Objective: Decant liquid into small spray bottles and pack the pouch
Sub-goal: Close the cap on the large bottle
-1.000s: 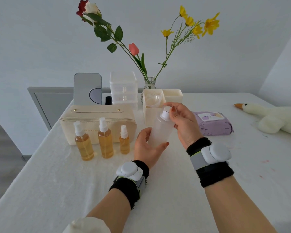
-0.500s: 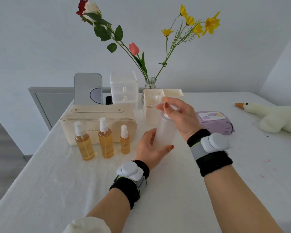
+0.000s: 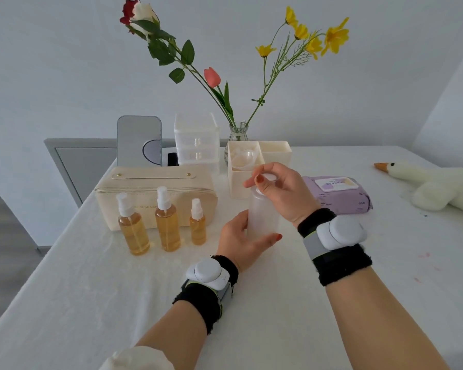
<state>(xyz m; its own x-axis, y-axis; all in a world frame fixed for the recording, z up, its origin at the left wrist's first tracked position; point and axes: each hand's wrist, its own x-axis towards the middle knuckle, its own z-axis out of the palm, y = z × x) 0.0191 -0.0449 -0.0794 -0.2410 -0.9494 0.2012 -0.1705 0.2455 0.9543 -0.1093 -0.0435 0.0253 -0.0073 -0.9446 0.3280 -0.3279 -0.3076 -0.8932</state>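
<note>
Left hand grips frosted bottle upright on table; right hand pinches its white cap. Three amber spray bottles stand before beige pouch.

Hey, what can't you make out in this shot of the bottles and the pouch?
Head view only.
Cap of the frosted bottle: the right hand covers it; seated or loose unclear.
Bottle's contents: cloudy wall, left hand wraps it.
Print on the pouch: too small, spray bottles in front.
Wipes pack label: too small.
</note>
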